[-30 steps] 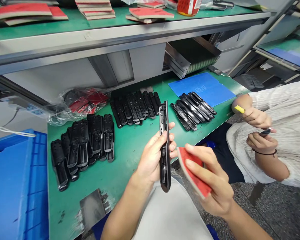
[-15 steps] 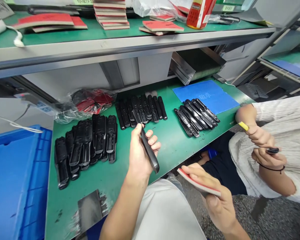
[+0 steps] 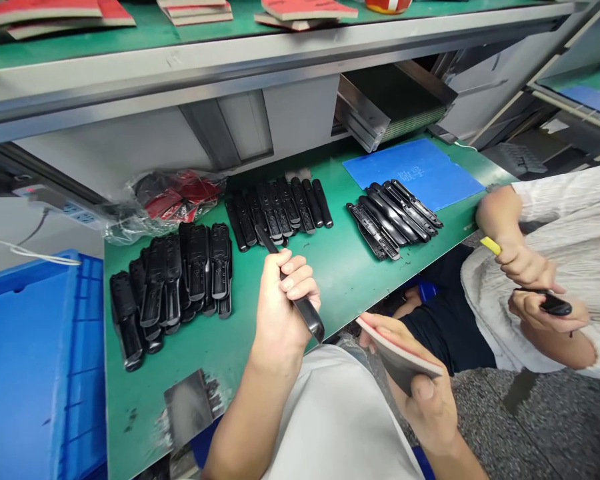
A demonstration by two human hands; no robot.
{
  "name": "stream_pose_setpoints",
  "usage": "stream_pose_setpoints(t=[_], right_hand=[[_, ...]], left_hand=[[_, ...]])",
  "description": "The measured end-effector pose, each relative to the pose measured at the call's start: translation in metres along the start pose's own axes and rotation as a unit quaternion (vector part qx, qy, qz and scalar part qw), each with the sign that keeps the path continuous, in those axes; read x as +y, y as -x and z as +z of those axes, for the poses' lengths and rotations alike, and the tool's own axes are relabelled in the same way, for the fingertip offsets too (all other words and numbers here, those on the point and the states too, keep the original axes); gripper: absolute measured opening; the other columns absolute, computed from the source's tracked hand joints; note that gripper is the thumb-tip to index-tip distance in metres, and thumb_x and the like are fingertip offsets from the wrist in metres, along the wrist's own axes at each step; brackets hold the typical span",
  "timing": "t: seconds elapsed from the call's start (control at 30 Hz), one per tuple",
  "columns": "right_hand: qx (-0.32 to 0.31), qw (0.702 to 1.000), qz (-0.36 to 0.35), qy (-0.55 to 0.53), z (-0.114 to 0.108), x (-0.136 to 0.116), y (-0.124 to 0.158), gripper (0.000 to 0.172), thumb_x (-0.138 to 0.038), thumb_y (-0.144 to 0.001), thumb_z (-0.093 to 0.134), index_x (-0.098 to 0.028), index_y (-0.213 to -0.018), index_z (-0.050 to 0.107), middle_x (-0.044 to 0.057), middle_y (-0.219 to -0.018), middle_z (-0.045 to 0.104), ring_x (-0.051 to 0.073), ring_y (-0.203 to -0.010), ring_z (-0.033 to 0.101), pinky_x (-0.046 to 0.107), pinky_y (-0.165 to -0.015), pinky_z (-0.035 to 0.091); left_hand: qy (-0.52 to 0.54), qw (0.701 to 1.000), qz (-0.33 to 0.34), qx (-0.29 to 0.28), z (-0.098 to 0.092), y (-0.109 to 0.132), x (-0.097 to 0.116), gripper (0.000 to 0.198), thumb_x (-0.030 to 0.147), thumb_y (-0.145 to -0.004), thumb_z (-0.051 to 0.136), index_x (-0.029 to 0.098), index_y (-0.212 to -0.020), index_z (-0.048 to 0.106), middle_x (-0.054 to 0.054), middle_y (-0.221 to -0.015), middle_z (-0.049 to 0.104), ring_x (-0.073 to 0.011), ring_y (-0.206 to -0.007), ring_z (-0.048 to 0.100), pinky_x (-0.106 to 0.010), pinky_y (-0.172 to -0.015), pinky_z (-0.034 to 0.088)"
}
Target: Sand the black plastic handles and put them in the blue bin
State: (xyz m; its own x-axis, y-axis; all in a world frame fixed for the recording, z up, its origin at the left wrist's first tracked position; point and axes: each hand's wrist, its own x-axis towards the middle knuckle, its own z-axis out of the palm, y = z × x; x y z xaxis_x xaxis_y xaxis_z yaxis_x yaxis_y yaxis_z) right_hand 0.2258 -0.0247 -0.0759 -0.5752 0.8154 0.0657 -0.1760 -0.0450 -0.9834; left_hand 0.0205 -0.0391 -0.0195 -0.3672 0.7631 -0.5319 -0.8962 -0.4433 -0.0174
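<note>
Gripping a black plastic casing (image 3: 307, 315), left hand (image 3: 280, 303) closed, right hand (image 3: 425, 403) pinched a sanding pad (image 3: 397, 353), more casings (image 3: 195, 267) lay rowed on green matting (image 3: 250, 340)

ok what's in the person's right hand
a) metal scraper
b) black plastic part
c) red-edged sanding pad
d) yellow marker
c: the right hand grips the red-edged sanding pad, while the black plastic part is in the left hand.
</note>
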Motion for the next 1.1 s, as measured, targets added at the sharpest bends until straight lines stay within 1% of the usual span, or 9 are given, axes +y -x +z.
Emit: stream_pose_setpoints(t=[0.1,0.2,0.3,0.37,0.47,0.57,0.67,0.97,1.1], right_hand=[[-0.024,0.993,0.076,-0.082,0.003,-0.007,-0.005,0.065,-0.074,-0.081,0.053,-0.027,-0.124,0.067,0.013,-0.127,0.064,0.032,-0.101,0.062,0.047,-0.085,0.052],[-0.059,0.954,0.187,-0.227,0.008,-0.009,-0.012,0.075,-0.077,-0.085,0.038,-0.023,-0.131,0.062,0.014,-0.113,0.067,0.027,-0.084,0.060,0.043,-0.076,0.051],[-0.071,0.910,0.251,-0.323,0.013,-0.004,-0.018,0.059,-0.065,-0.091,0.042,-0.022,-0.121,0.068,0.013,-0.106,0.067,0.021,-0.078,0.056,0.036,-0.070,0.048],[-0.037,0.894,0.270,-0.356,0.015,0.001,-0.019,0.045,-0.057,-0.089,0.055,-0.025,-0.116,0.069,0.009,-0.107,0.065,0.018,-0.078,0.053,0.031,-0.069,0.046],[0.009,0.886,0.277,-0.371,0.017,0.006,-0.020,0.045,-0.049,-0.081,0.069,-0.026,-0.120,0.066,0.004,-0.096,0.058,0.015,-0.076,0.048,0.027,-0.068,0.043],[0.010,0.896,0.260,-0.361,0.020,0.008,-0.019,0.052,-0.048,-0.076,0.076,-0.025,-0.121,0.064,0.001,-0.086,0.048,0.015,-0.073,0.042,0.027,-0.066,0.042],[0.007,0.907,0.236,-0.348,0.024,0.007,-0.019,0.050,-0.045,-0.072,0.080,-0.026,-0.115,0.063,-0.001,-0.082,0.043,0.014,-0.070,0.038,0.026,-0.064,0.040],[0.008,0.920,0.216,-0.328,0.034,-0.004,-0.021,0.049,-0.041,-0.066,0.086,-0.026,-0.104,0.060,-0.002,-0.082,0.046,0.013,-0.070,0.040,0.025,-0.065,0.039],[-0.030,0.928,0.196,-0.317,0.043,0.000,-0.024,0.052,-0.041,-0.057,0.092,-0.024,-0.093,0.059,-0.004,-0.077,0.048,0.011,-0.064,0.041,0.023,-0.061,0.039]], left_hand=[[-0.004,1.000,-0.002,-0.018,-0.002,0.000,-0.001,0.018,0.010,-0.088,0.042,0.019,-0.072,0.041,0.010,-0.055,0.036,0.0013,-0.035,0.033,-0.009,-0.031,0.027],[-0.013,0.998,0.007,-0.067,-0.003,0.001,-0.002,0.009,0.016,-0.085,0.044,0.018,-0.077,0.048,0.009,-0.056,0.032,-0.0025,-0.040,0.036,-0.013,-0.036,0.031],[-0.041,0.996,0.025,-0.082,-0.003,0.001,-0.004,0.011,0.022,-0.085,0.046,0.016,-0.087,0.056,0.006,-0.062,0.038,-0.0068,-0.051,0.044,-0.018,-0.047,0.040],[-0.050,0.996,0.023,-0.070,-0.003,0.001,-0.004,0.020,0.021,-0.088,0.045,0.016,-0.100,0.060,0.003,-0.067,0.044,-0.0080,-0.057,0.049,-0.019,-0.053,0.045],[-0.027,0.998,-0.012,-0.058,-0.004,0.001,-0.004,0.028,0.021,-0.094,0.042,0.014,-0.114,0.059,0.005,-0.063,0.044,-0.0056,-0.050,0.045,-0.015,-0.048,0.042],[0.002,0.998,-0.037,-0.056,-0.007,-0.001,-0.004,0.030,0.027,-0.099,0.042,0.014,-0.120,0.058,0.010,-0.053,0.037,-0.0033,-0.040,0.038,-0.011,-0.038,0.034],[0.002,0.997,-0.041,-0.059,-0.010,-0.003,-0.004,0.033,0.032,-0.101,0.043,0.014,-0.124,0.057,0.011,-0.050,0.037,-0.0025,-0.038,0.040,-0.010,-0.037,0.035],[0.017,0.996,-0.067,-0.061,-0.011,-0.004,-0.007,0.032,0.035,-0.101,0.043,0.016,-0.119,0.060,0.011,-0.049,0.037,-0.0022,-0.036,0.040,-0.011,-0.035,0.033],[0.015,0.996,-0.071,-0.056,-0.013,-0.004,-0.012,0.032,0.035,-0.101,0.042,0.016,-0.119,0.061,0.011,-0.049,0.037,-0.0022,-0.035,0.039,-0.011,-0.035,0.032]])
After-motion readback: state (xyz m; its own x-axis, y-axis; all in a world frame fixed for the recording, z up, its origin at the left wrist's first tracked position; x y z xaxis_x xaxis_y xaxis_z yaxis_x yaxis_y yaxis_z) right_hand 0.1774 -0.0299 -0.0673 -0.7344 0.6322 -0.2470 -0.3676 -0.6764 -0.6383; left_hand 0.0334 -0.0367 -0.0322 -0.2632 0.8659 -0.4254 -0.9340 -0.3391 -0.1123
